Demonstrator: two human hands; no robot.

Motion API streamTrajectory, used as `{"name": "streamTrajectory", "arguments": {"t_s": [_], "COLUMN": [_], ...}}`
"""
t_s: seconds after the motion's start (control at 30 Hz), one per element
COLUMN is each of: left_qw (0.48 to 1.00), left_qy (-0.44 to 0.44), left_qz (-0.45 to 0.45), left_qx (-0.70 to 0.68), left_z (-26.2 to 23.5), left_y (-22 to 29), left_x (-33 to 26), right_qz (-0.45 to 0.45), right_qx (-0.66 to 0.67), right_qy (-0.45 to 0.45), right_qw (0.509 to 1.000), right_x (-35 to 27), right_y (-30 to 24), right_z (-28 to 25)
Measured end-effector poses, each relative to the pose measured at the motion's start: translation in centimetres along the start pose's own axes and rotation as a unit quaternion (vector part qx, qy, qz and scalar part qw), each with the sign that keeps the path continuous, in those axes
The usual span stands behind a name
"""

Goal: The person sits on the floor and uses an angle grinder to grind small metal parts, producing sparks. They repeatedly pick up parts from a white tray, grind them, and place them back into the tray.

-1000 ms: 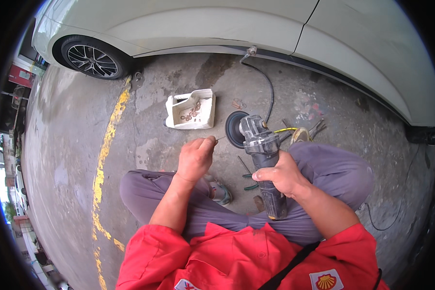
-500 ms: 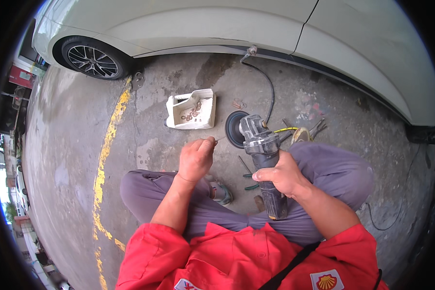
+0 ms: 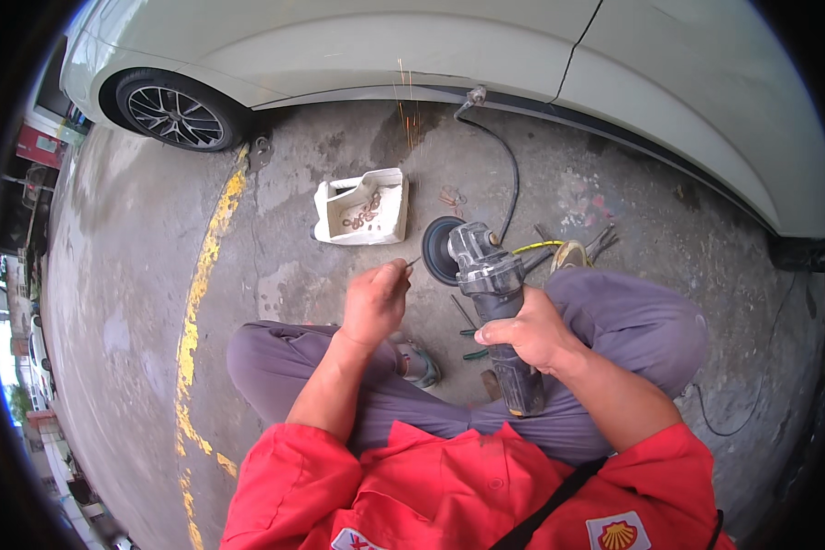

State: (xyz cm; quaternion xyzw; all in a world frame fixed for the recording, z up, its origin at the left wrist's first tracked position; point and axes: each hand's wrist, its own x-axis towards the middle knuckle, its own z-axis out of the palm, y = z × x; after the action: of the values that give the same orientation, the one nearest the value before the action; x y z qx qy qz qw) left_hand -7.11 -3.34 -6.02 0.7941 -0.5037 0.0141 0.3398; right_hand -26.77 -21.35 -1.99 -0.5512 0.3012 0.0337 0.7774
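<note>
**Small metal piece held to an angle grinder's disc**

The right hand (image 3: 533,332) was wrapped around the grey, ribbed body of an angle grinder (image 3: 493,302), its dark round disc (image 3: 438,249) facing left. The left hand (image 3: 374,301) pinched a thin metal piece (image 3: 412,262) against the disc. Just beyond, a white cut-open plastic container (image 3: 362,209) of rusty rings sat on rough, stained concrete floor (image 3: 137,275) marked by a worn yellow line (image 3: 202,275).
</note>
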Motion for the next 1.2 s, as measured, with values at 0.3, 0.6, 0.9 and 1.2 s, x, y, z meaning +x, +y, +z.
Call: {"name": "streamTrajectory", "arguments": {"t_s": [0.3, 0.6, 0.9, 1.2], "left_qw": [0.988, 0.963, 0.997, 0.992], "left_qy": [-0.007, -0.019, -0.016, 0.045], "left_qz": [-0.118, -0.192, -0.048, 0.101], "left_qx": [-0.102, -0.188, -0.057, 0.055], "left_z": [0.2, -0.3, 0.2, -0.8], "left_y": [0.3, 1.3, 0.5, -0.5], "left_x": [-0.3, 0.2, -0.1, 0.0], "right_qz": [0.0, 0.002, -0.009, -0.002], "right_qx": [0.023, 0.0, 0.0, 0.032], "right_qy": [0.014, 0.024, -0.002, 0.014], "right_qw": [1.0, 1.0, 1.0, 0.999], "right_x": [-0.2, 0.2, 0.3, -0.1], "right_y": [-0.4, 0.6, 0.4, 0.1], "right_z": [0.2, 0.0, -0.2, -0.1]}}
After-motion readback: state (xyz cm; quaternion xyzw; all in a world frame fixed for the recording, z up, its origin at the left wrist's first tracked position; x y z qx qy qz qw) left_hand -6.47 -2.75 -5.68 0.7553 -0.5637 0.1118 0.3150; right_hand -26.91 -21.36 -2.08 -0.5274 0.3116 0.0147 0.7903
